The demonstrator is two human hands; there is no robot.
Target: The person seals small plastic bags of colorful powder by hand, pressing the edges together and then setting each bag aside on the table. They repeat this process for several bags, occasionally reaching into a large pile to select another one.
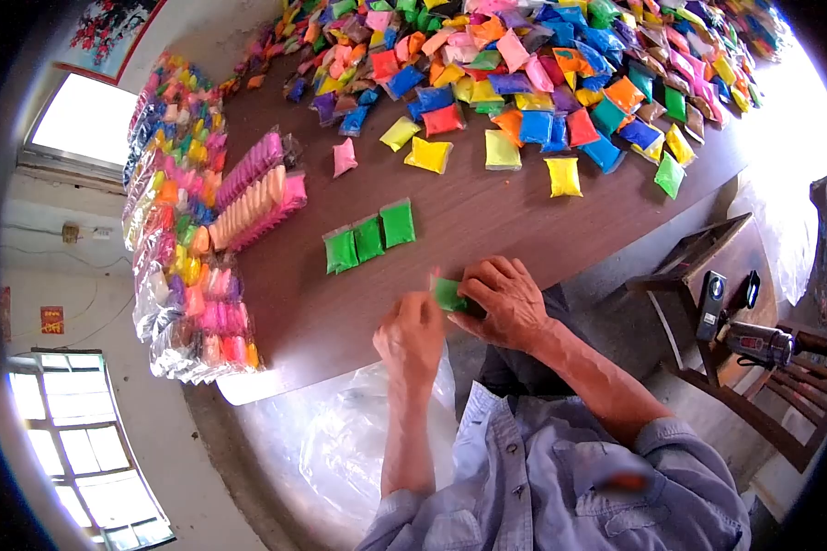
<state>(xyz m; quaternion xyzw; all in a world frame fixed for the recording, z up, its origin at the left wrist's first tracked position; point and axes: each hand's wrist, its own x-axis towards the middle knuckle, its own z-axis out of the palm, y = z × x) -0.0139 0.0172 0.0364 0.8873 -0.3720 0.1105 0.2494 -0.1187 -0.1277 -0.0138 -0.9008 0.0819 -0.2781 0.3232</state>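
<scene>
My right hand (505, 298) is closed on a small green packet (449, 294), gripping its right side near the table's front edge. My left hand (411, 335) is curled shut close to the packet's left edge. What its fingers pinch, if anything, is hidden. A faint reddish blur shows at the packet's upper left corner. Beyond my hands, three green packets (368, 239) lie in a row on the brown table (303, 321), edges touching or overlapping.
A large heap of coloured packets (524, 73) covers the table's far side. Bagged stacks of packets (188, 230) line the left edge, beside rows of pink and peach packets (253, 207). Clear plastic (368, 432) hangs below. A wooden chair (763, 386) holding a flask (758, 342) stands right.
</scene>
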